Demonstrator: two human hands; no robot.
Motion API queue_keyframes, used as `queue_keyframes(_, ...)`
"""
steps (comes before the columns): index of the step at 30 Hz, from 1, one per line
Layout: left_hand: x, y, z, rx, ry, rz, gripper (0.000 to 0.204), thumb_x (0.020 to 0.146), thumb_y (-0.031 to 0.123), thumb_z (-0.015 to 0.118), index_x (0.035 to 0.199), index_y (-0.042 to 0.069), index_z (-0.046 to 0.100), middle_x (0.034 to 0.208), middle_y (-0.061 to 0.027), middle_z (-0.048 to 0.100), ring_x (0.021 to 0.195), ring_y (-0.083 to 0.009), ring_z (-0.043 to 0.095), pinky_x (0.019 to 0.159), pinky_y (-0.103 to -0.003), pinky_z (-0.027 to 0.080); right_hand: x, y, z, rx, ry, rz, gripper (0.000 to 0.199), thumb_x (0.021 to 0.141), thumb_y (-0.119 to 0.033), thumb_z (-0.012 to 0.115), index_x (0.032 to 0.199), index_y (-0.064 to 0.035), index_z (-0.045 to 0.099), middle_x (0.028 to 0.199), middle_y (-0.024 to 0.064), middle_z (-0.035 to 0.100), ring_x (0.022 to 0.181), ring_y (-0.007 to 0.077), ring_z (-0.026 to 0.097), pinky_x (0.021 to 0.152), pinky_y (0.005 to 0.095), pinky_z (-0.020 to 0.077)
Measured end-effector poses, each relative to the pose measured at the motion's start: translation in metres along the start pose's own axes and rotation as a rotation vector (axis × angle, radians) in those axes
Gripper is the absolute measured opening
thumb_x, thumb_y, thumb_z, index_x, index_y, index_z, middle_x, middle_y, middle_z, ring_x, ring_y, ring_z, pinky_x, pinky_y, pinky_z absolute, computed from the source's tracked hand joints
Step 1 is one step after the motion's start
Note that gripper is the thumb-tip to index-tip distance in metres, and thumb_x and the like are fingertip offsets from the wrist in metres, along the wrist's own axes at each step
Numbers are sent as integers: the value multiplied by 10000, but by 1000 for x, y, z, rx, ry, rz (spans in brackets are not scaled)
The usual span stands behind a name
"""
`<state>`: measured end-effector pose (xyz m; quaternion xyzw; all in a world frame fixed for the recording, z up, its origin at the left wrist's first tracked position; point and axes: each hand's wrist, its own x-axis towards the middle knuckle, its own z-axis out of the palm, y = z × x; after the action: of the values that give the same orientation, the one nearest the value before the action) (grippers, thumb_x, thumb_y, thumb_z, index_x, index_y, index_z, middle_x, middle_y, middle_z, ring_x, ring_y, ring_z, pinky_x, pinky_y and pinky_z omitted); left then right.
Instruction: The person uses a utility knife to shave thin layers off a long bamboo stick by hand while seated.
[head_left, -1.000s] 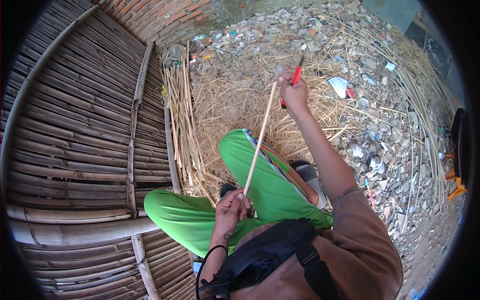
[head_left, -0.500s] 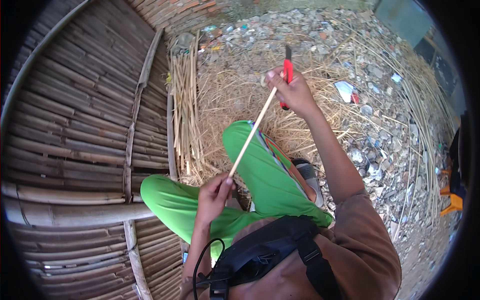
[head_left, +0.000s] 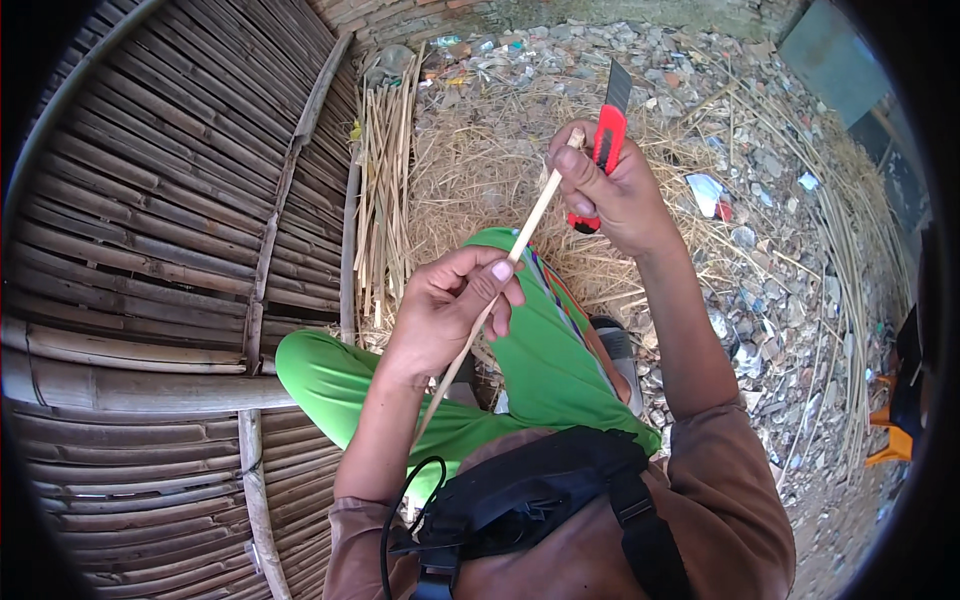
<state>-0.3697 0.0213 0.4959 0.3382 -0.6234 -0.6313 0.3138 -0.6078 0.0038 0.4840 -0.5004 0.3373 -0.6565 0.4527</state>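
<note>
A red box cutter [head_left: 609, 138] with its dark blade out, pointing up and away, is held in my right hand [head_left: 625, 195]. The thumb and forefinger of that same hand pinch the far end of a thin pale bamboo strip [head_left: 536, 218]. My left hand [head_left: 452, 310] is closed round the strip at about its middle, thumb on top. From there the strip slants down past my left wrist toward my lap. The blade stands apart from the strip. Both hands are above my legs in green trousers [head_left: 540, 340].
A bundle of split bamboo strips [head_left: 385, 190] lies beside the bamboo slat wall [head_left: 180, 200] on the left. Shavings [head_left: 470, 190] cover the ground ahead. Rubble and litter [head_left: 745, 340] spread to the right, with long thin strips [head_left: 860, 230] along it. A brick wall [head_left: 400, 22] stands behind.
My left hand has slid up from the strip's near end to its middle, nearer my right hand. My right hand, with the box cutter, has come a little closer and to the right.
</note>
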Motion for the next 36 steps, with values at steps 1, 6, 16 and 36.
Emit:
queue_keyframes(1, -1, 0, -1, -61, -12, -38, 233, 1052, 166, 595, 1133, -37, 676, 840, -76, 690, 608, -124, 614, 546, -249, 502, 1, -1, -4, -2, -56, -3, 259, 1008, -295, 688, 1034, -45, 624, 661, -44, 497, 530, 37, 429, 476, 229, 332)
queue_keyframes(6, -6, -3, -6, -195, -32, -113, 238, 1042, 143, 598, 1151, -54, 675, 851, -100, 698, 617, -150, 630, 561, -268, 520, 4, -7, -8, 32, -137, 2, 278, 1038, -320, 637, 1072, -44, 639, 660, -58, 476, 556, 32, 423, 492, 218, 328)
queue_keyframes(16, -18, -11, -13, -297, -42, -217, 246, 1028, 138, 619, 1161, -54, 697, 839, -110, 708, 612, -151, 642, 551, -253, 545, 15, -9, -30, 4, -116, -11, 261, 1039, -261, 633, 1179, -41, 638, 746, -60, 487, 590, 24, 413, 522, 198, 324)
queue_keyframes(36, -48, -39, -28, -371, -42, -349, 267, 1006, 161, 658, 1157, -53, 708, 839, -112, 712, 610, -147, 655, 551, -255, 551, 32, 6, -90, 50, 11, -10, 362, 1039, -119, 589, 1383, -5, 581, 637, -78, 413, 547, 30, 375, 502, 200, 304)
